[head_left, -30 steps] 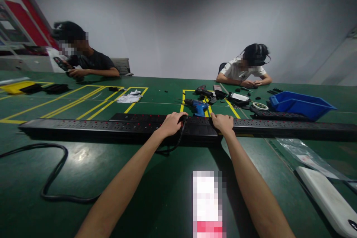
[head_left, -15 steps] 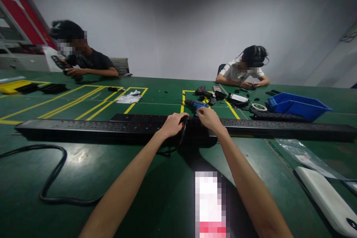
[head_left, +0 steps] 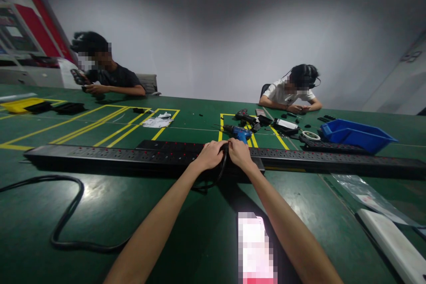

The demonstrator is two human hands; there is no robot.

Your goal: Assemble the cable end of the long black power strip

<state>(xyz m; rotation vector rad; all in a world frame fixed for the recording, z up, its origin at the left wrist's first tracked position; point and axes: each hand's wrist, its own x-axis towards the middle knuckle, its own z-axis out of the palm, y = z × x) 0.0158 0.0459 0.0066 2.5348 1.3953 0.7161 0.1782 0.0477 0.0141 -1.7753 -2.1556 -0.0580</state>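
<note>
My left hand [head_left: 210, 155] is closed around the end of a black cable [head_left: 223, 166], over the long black power strips. My right hand [head_left: 238, 154] meets it from the right, its fingers closed at the same cable end; what they grip is hidden. One long strip [head_left: 109, 157] runs to the left under my hands, another [head_left: 316, 159] to the right. A shorter strip [head_left: 173, 145] lies just behind the left one. The cable hangs down in front of the strips and curls on the green table.
Beyond my hands lie a blue drill [head_left: 240, 133] and a dark drill [head_left: 246, 117]. A blue bin [head_left: 359, 135] is at right, a phone [head_left: 256, 248] near the front edge, a white device [head_left: 389, 244] at front right. Two people sit across the table [head_left: 193, 120].
My right hand has moved left and now meets my left hand at the cable end. The whole view has shifted slightly, with things appearing a little lower and farther right.
</note>
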